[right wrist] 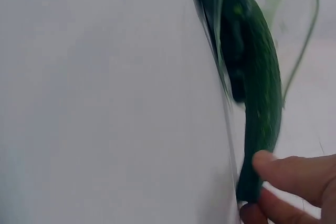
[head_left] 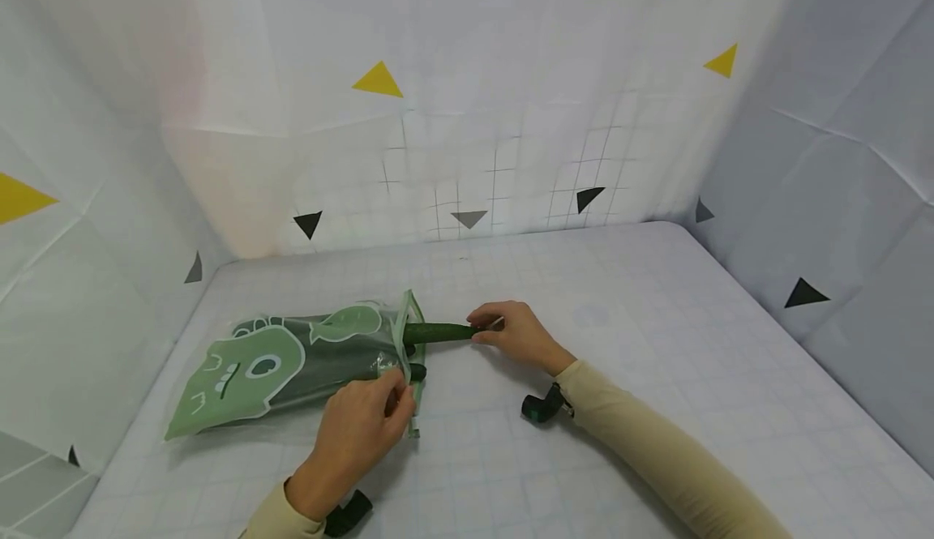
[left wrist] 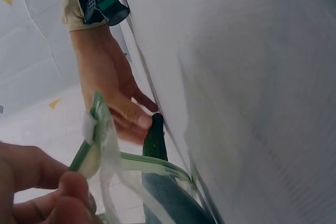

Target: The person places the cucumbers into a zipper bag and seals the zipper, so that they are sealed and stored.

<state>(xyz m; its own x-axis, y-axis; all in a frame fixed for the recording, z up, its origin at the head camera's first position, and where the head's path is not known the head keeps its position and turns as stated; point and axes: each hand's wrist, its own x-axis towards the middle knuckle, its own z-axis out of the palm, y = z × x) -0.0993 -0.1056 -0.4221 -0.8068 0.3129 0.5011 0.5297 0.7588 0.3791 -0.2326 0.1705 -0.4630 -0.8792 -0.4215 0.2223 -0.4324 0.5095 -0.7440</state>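
A green-printed zip bag (head_left: pixel 248 373) lies on the table at the left, its mouth facing right. From that mouth a cucumber (head_left: pixel 441 333) sticks out, and my right hand (head_left: pixel 514 332) pinches its free end between thumb and fingers. In the right wrist view the cucumber (right wrist: pixel 264 82) runs back into the bag, beside other dark green cucumbers (right wrist: pixel 233 51). My left hand (head_left: pixel 365 421) pinches the near edge of the bag's mouth; the left wrist view shows its fingers on the green zip strip (left wrist: pixel 84 153). Another cucumber's tip (head_left: pixel 417 372) shows at the opening.
The white table (head_left: pixel 620 304) has a faint grid and is bounded by white sheets at the back and sides. Black and yellow triangles mark the back sheet (head_left: pixel 467 150). A dark wrist camera (head_left: pixel 543 406) hangs under the right wrist.
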